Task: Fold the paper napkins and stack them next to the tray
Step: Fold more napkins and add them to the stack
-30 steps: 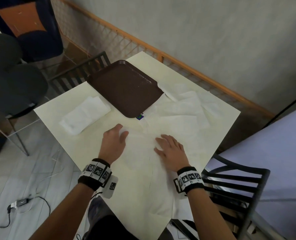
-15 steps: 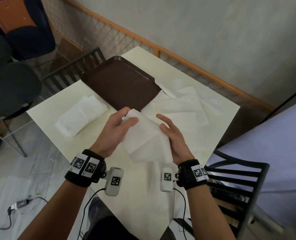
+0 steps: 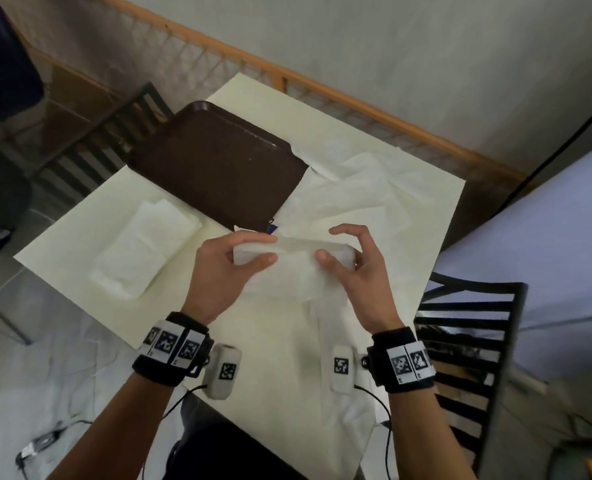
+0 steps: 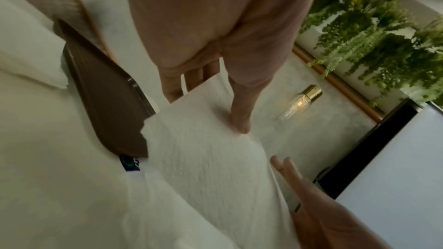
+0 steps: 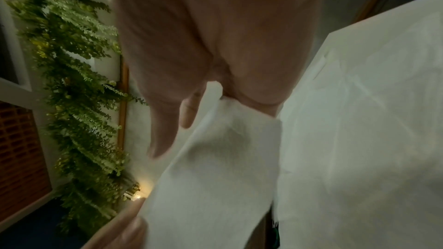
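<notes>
White paper napkin [image 3: 298, 268] held up off the table [image 3: 80, 237], near the middle of the head view, folded over along its top edge. Left hand [image 3: 223, 271] at the napkin's 9 o'clock end, thumb and fingers curled round it, pinching the fold; from the left wrist, thumb [image 4: 239, 109] flat on the near face, fingers behind. Right hand [image 3: 360, 271] at the 3 o'clock end, thumb pressed on the front, forefinger arched over the top edge, the paper tucked into the crook of thumb and palm in the right wrist view [image 5: 227, 139]. Brown tray [image 3: 218, 164] at 11 o'clock from the hands, lying flat on the table. Stack of folded napkins [image 3: 142, 247] at 9 o'clock from the hands, just beside the tray's near-left edge, flat on the table. Loose unfolded napkins [image 3: 363, 188] spread at 1 o'clock, one edge slipped under the tray's right corner. More white paper [image 3: 322, 358] under the wrists at 6 o'clock. Black slatted chair [image 3: 467, 341] at 4 o'clock, beside the table edge. Another dark chair [image 3: 90, 147] at 10 o'clock beyond the tray. Wooden rail [image 3: 356, 95] along the wall at 12 o'clock.
</notes>
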